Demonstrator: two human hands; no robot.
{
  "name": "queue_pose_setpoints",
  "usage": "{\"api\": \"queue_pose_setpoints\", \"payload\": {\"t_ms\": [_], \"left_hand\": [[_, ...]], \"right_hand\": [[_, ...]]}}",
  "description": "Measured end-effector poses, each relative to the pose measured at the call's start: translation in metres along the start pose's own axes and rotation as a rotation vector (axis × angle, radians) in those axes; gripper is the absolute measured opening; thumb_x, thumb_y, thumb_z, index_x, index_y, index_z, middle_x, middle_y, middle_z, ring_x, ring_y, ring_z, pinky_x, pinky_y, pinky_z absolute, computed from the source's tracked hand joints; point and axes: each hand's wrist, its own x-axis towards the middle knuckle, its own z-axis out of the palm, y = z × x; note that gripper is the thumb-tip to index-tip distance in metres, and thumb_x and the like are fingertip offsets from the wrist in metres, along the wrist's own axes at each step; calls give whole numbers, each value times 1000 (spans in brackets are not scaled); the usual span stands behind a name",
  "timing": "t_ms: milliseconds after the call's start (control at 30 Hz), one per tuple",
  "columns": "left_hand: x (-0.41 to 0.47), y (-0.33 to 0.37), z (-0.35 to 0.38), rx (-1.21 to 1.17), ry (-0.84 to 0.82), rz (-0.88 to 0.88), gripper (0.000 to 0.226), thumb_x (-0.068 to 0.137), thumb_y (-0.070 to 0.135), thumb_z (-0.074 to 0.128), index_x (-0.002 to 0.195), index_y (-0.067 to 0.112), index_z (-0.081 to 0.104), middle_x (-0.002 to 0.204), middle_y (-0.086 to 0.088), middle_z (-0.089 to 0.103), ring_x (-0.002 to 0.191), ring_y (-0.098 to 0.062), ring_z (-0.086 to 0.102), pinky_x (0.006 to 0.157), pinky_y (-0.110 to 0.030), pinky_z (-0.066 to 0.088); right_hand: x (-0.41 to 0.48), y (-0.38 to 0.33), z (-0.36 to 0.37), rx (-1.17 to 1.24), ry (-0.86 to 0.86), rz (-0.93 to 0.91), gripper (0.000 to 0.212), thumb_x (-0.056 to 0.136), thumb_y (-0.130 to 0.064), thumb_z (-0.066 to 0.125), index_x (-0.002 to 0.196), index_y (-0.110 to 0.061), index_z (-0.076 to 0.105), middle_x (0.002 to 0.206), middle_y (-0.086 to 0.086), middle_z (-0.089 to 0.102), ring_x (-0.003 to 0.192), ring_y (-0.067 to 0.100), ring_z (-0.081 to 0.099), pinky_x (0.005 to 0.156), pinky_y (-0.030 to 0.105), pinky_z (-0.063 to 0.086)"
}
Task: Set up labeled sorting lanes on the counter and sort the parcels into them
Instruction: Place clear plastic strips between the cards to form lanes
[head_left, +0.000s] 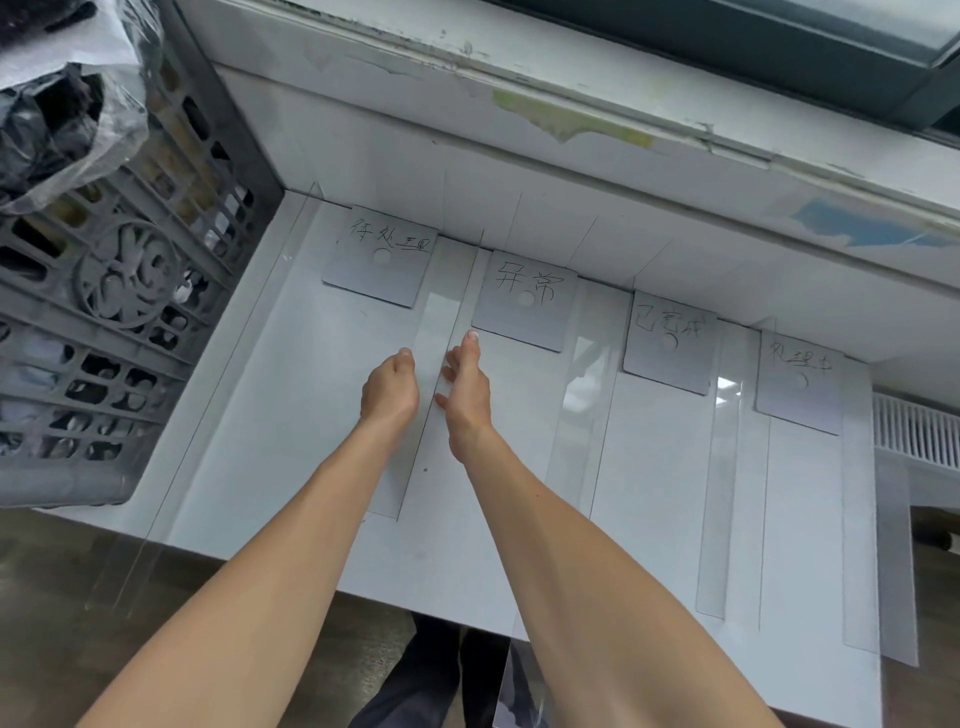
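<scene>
Four white label cards with handwritten characters lie along the back of the white counter (291, 467): the first card (382, 254), second card (524, 299), third card (670, 348) and fourth card (800, 384). An upright clear divider (460, 280) runs between the first two lanes. My left hand (389, 387) sits on its left side, its fingers tucked under and hidden. My right hand (467, 395) is on its right side, forefinger stretched forward and the other fingers touching the clear sheet. No parcel lies in any lane.
A grey plastic crate (104, 312) stands at the left, with parcels in black and clear bags (52, 119) on top. More clear dividers (724, 467) separate the other lanes. A windowsill (571, 104) runs behind; a white grille (914, 431) sits at the right.
</scene>
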Motion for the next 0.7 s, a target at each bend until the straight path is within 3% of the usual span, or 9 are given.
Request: {"api": "queue_pose_setpoints", "payload": {"t_ms": [100,233,367,467,600,700], "left_hand": [[1,2,2,5,10,-14,40,104,38,27,99,11,57,100,-8,58,106,-34,54,96,-42,42],[-1,7,3,9,26,-31,40,103,36,28,85,10,52,98,-17,61,112,-39,56,89,-41,43],[2,7,4,-2,37,-41,47,104,37,28,113,7,62,123,-14,62,109,-33,54,90,-38,40],[7,7,0,-50,4,-55,47,104,40,28,119,11,61,117,-6,59,102,-27,48,88,-33,36],[8,8,-21,-80,118,-22,34,105,40,30,97,16,52,103,0,53,95,-24,45,84,-32,34],[10,8,-59,-77,322,57,31,105,32,31,92,13,53,87,2,54,90,-24,47,78,-32,34]], "right_hand": [[-3,-5,-1,-3,-5,-5,79,94,-73,27,144,-18,52,146,-4,54,136,15,47,117,47,36],[-4,-6,-2,7,-22,-14,82,92,-75,27,148,-18,47,153,-2,47,143,16,40,118,47,33],[-1,-7,-5,30,-24,-8,78,95,-71,29,149,-17,46,154,-2,45,143,16,40,118,46,33],[-1,-8,-6,14,-13,-21,73,97,-68,30,150,-20,45,155,-2,43,143,16,39,120,42,31],[-6,-15,-11,5,223,-188,58,101,-59,32,139,-23,58,145,-5,56,136,12,47,108,25,33],[-15,-32,-6,1,318,-302,48,103,-53,37,109,-16,67,111,-12,69,108,8,59,91,26,48]]}}
